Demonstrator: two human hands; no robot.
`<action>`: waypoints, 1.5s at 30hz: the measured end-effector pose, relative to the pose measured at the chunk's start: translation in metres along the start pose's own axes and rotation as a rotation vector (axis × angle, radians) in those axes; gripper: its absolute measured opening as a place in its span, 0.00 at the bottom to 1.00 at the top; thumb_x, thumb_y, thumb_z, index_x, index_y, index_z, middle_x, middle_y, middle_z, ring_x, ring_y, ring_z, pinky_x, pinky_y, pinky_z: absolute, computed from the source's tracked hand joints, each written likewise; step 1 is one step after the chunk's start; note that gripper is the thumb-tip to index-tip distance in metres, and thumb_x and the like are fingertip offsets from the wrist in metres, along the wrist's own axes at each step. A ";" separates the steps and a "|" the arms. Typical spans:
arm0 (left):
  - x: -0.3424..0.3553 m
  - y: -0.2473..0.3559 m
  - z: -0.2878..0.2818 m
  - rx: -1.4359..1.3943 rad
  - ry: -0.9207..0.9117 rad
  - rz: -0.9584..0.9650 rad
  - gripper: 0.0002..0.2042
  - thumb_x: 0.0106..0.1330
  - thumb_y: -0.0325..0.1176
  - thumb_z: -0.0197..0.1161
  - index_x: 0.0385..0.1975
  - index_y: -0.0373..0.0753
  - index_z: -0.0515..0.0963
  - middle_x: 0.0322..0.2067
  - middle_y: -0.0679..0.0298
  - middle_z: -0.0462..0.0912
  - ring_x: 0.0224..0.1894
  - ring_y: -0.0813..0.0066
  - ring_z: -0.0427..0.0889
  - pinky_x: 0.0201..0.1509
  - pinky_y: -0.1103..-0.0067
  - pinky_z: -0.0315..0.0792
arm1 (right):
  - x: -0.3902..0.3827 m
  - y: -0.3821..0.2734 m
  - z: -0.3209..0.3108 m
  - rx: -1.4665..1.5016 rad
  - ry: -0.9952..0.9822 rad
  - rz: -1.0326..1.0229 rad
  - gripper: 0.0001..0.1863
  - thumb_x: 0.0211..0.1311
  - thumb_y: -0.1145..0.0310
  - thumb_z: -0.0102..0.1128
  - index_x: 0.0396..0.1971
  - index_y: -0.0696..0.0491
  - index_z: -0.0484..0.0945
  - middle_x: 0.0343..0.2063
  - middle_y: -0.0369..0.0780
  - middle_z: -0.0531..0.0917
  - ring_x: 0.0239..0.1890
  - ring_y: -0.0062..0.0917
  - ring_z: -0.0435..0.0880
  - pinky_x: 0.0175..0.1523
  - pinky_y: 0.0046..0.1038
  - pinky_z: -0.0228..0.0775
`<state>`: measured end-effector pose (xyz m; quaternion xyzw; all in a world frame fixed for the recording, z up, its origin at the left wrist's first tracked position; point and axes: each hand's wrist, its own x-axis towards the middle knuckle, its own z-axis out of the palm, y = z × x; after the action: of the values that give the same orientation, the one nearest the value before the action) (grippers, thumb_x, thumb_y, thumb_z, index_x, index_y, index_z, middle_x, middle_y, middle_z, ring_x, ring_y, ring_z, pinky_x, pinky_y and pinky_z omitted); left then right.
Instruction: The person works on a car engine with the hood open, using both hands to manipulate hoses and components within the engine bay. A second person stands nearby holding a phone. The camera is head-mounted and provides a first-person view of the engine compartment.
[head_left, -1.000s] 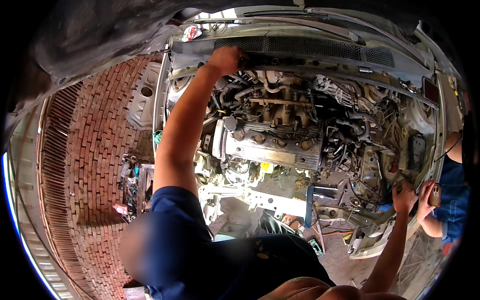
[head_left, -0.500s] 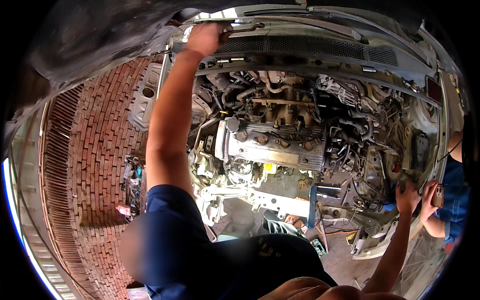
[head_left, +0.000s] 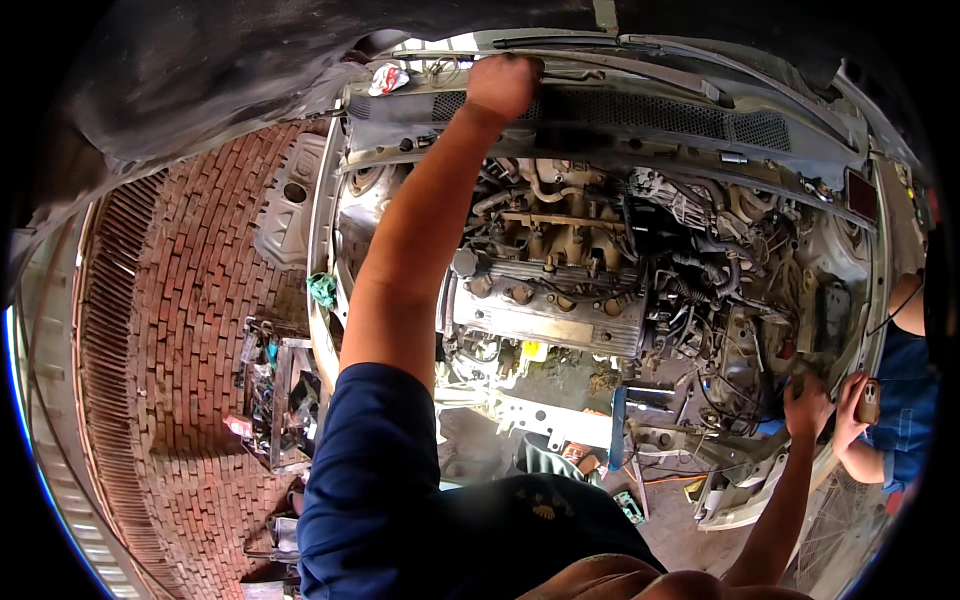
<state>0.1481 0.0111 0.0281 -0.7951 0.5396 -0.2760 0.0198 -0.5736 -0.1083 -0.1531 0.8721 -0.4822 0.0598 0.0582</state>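
1. No wording or numbers can be read.
2. Crumpled white packet (head_left: 389, 79): red marking, too small to make out.
3. Engine cover (head_left: 485, 314): pale plate (head_left: 560, 328), illegible.
4. Dark blue shirt (head_left: 470, 535): yellowish emblem (head_left: 543, 508), unclear.

Engine (head_left: 545, 324) before grille (head_left: 675, 113) (bricks (head_left: 190, 300) left)

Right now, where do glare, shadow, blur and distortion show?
Head view: glare washes out the pale crossmember; shadow dims the dark panel at upper left; the left hand looks slightly soft; fisheye distortion bows the brickwork at left.
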 end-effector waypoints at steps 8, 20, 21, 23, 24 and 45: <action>-0.028 0.001 0.006 -0.379 0.143 -0.150 0.12 0.67 0.43 0.64 0.42 0.46 0.88 0.32 0.54 0.89 0.37 0.51 0.89 0.44 0.58 0.82 | 0.006 -0.008 -0.001 0.059 0.022 -0.040 0.14 0.62 0.58 0.66 0.38 0.55 0.81 0.35 0.51 0.85 0.41 0.51 0.85 0.44 0.50 0.77; -0.282 0.157 -0.012 -0.970 0.207 0.214 0.10 0.58 0.29 0.71 0.39 0.38 0.87 0.29 0.59 0.85 0.32 0.57 0.84 0.42 0.67 0.79 | 0.002 -0.003 0.001 -0.021 0.021 -0.044 0.15 0.63 0.55 0.65 0.39 0.51 0.81 0.36 0.48 0.86 0.40 0.49 0.87 0.42 0.49 0.78; -0.300 0.155 -0.007 -0.919 0.200 0.155 0.10 0.58 0.29 0.70 0.40 0.38 0.87 0.30 0.58 0.85 0.33 0.57 0.84 0.43 0.67 0.79 | 0.002 -0.005 0.001 -0.029 -0.004 -0.049 0.15 0.63 0.55 0.65 0.39 0.51 0.81 0.36 0.48 0.86 0.40 0.49 0.87 0.42 0.49 0.78; -0.334 0.147 0.010 -0.850 0.216 0.063 0.10 0.59 0.28 0.69 0.41 0.39 0.87 0.32 0.57 0.86 0.36 0.58 0.84 0.45 0.67 0.77 | 0.004 -0.010 -0.003 0.002 -0.008 -0.057 0.16 0.64 0.53 0.64 0.41 0.50 0.81 0.37 0.48 0.87 0.40 0.48 0.87 0.42 0.48 0.79; -0.340 0.138 0.011 -0.867 0.228 -0.010 0.11 0.60 0.28 0.68 0.43 0.39 0.87 0.33 0.57 0.86 0.36 0.58 0.83 0.44 0.67 0.76 | 0.005 -0.010 -0.004 -0.002 -0.025 -0.056 0.16 0.64 0.53 0.64 0.41 0.50 0.81 0.37 0.48 0.87 0.40 0.48 0.87 0.42 0.48 0.79; -0.297 0.022 0.151 -0.360 0.045 -0.382 0.20 0.76 0.47 0.57 0.36 0.34 0.85 0.32 0.44 0.87 0.34 0.37 0.85 0.35 0.52 0.78 | -0.002 0.004 -0.012 0.071 -0.071 0.031 0.22 0.60 0.47 0.65 0.37 0.53 0.83 0.39 0.45 0.88 0.46 0.41 0.87 0.53 0.43 0.80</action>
<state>0.1201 0.2199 -0.2311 -0.8668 0.4206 -0.1921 -0.1865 -0.5789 -0.1069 -0.1417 0.8676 -0.4949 0.0468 0.0090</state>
